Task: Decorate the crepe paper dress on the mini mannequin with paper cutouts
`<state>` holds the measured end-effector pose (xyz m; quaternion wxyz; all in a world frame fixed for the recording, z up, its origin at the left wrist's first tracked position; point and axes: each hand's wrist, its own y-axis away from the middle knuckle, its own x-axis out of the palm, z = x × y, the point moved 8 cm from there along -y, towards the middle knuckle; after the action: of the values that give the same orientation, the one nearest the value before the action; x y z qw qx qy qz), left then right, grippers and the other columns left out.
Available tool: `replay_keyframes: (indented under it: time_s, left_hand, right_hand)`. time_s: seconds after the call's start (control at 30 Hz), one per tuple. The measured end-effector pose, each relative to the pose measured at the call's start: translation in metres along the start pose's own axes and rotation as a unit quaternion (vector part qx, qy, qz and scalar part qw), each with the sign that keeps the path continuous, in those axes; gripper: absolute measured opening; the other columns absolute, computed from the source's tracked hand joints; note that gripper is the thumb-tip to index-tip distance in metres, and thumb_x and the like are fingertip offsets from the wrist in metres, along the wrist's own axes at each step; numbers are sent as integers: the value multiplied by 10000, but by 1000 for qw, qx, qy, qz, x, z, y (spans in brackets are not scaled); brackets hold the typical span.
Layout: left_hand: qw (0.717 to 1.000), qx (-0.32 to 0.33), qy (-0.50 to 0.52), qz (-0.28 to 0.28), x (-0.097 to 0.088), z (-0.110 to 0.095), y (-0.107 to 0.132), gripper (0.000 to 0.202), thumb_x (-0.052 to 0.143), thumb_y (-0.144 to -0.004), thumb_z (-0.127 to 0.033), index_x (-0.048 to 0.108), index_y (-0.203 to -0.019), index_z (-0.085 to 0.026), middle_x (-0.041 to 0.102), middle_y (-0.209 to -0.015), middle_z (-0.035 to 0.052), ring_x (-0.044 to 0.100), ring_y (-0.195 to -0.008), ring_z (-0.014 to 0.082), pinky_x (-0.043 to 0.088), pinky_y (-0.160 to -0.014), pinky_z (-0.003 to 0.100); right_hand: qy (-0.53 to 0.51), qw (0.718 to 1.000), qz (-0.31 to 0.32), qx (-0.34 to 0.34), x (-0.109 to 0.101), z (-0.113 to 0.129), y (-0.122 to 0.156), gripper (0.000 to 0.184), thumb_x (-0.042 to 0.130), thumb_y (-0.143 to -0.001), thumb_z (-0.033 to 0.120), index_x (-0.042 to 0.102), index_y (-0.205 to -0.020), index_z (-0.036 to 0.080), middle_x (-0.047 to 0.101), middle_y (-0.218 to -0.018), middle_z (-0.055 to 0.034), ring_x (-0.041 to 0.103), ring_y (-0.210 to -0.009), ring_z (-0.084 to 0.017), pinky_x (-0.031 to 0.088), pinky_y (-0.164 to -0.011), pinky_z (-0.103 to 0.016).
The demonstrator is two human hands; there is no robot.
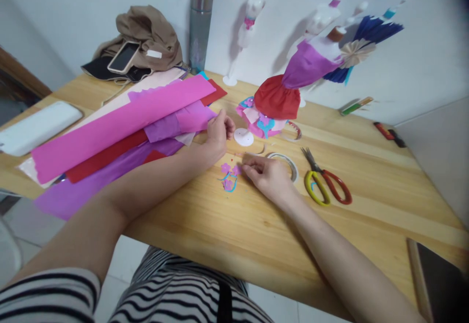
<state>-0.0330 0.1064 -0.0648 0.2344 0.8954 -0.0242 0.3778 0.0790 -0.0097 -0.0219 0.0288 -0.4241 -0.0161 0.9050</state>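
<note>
In the head view, we see small purple-pink paper flowers (225, 167) among thin blue strips (230, 190) at the frame's centre. Beside them, our right hand (269, 174) bunches its fingertips narrowly; our left hand (219, 131) curls loosely. We cannot tell whether either grips anything. At upper right, a dress form (289, 82) wears purple above a gathered red skirt (276, 100).

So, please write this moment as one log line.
left hand: beside mannequin base; right hand: beside purple paper flowers; scissors: beside tape roll

Hands (269, 179) near purple flowers (225, 168)
</note>
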Motion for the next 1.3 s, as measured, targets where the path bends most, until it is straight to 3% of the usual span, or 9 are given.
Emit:
replay_keyframes:
  time_s: [0.03,0.17,0.3,0.43,0.53,0.67,0.77,1.03,1.3]
  left_hand:
    - [998,38,-42,-18,-1,-7,3,531,513,-1096,-370,479,-582,-241,466,-518,-6,346,-573,137,259,-677,368]
    - [994,65,-81,-16,5,-13,11,521,500,-1100,-347,474,-593,-232,466,-523,-14,340,-544,128,249,-641,358]
    - [991,68,-115,-15,6,-14,11,522,448,-1096,-322,459,-581,-239,457,-519,-2,338,-545,139,266,-619,358]
    - [993,69,-99,-10,4,-11,7,491,572,-1042,-439,512,-590,-255,484,-548,20,341,-561,146,312,-641,359]
    - [996,55,-75,1,1,-7,3,479,659,-990,-498,544,-601,-245,509,-558,27,380,-565,145,361,-676,361]
    - [998,22,-48,37,4,-1,0,442,628,-1003,-507,622,-661,-228,611,-617,56,507,-616,175,438,-750,374]
    - [996,-1,-9,85,13,2,4,446,593,-1015,-547,666,-716,-225,666,-671,86,616,-709,218,480,-785,381]
    - [986,-41,9,162,34,10,24,545,405,-1082,-575,694,-814,-199,684,-722,79,702,-808,220,548,-771,346]
    - [976,-23,18,217,38,19,29,426,598,-1002,-608,692,-937,-199,731,-887,57,704,-925,207,516,-802,319]
  right_hand:
    - [12,1000,0,-3,1,3,-2,236,657,-843,369,710,-665,224,578,-507,13,491,-463,-158,318,-499,-294]
    - [22,1000,19,1,8,15,-5,241,680,-792,304,616,-570,238,544,-490,22,471,-467,-149,308,-505,-285]
    - [-87,996,26,15,7,15,-4,200,655,-759,303,600,-578,238,565,-501,25,461,-458,-132,308,-481,-269]
    - [-261,964,-1,56,-18,12,-1,294,739,-766,501,635,-671,243,520,-454,56,359,-375,-105,258,-398,-253]
    - [-302,950,-61,48,-47,21,1,324,789,-752,529,647,-684,245,459,-407,76,311,-333,-96,220,-362,-251]
    - [-261,948,-179,-10,-80,37,-5,334,812,-768,532,646,-687,253,472,-442,67,341,-354,-102,259,-366,-267]
    - [-208,947,-240,-37,-87,43,-14,312,791,-808,516,646,-707,259,506,-491,51,397,-402,-120,313,-414,-290]
    - [-143,945,-295,-21,-80,39,-27,212,705,-824,409,649,-711,239,643,-612,1,538,-510,-157,402,-536,-326]
    - [-156,937,-313,-16,-79,38,-31,276,724,-811,468,634,-692,235,642,-597,4,525,-512,-150,404,-529,-301]
